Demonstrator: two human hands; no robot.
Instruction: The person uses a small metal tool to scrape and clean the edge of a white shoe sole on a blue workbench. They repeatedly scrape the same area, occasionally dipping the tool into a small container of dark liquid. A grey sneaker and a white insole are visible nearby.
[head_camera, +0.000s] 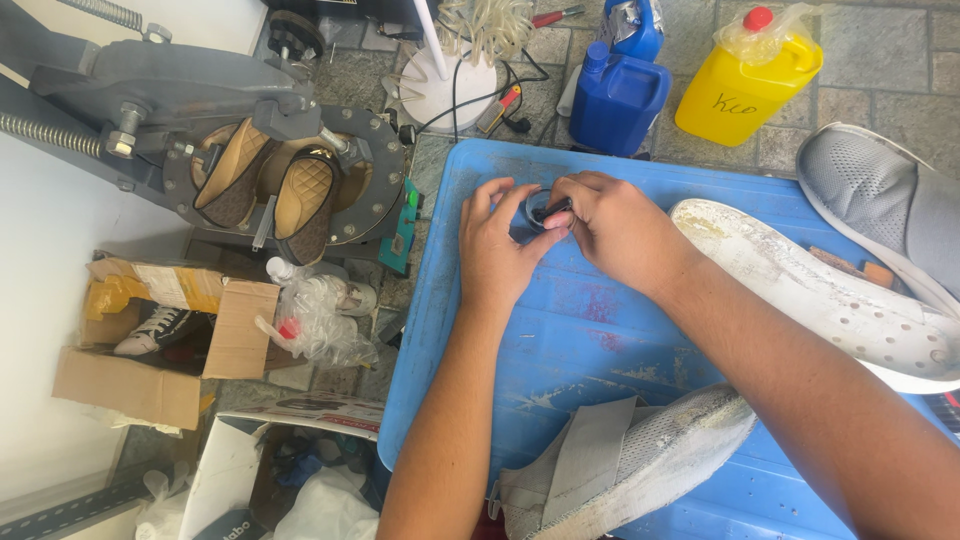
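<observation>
On the blue plastic work surface (560, 340) my left hand (497, 248) wraps around a small dark blue jar (531, 212) and holds it upright. My right hand (610, 226) pinches a thin dark tool with a red part (555, 210) whose tip is at the jar's mouth. A white shoe sole (830, 292) lies to the right of my right forearm. A grey mesh shoe upper (640, 460) rests near the front edge, between my forearms.
A grey shoe press machine (280, 180) with two tan insoles stands at left. Blue jugs (620, 85) and a yellow jug (745, 80) stand behind the surface. A grey shoe (890, 200) is at far right. Cardboard boxes (160, 340) and plastic bags sit on the floor at left.
</observation>
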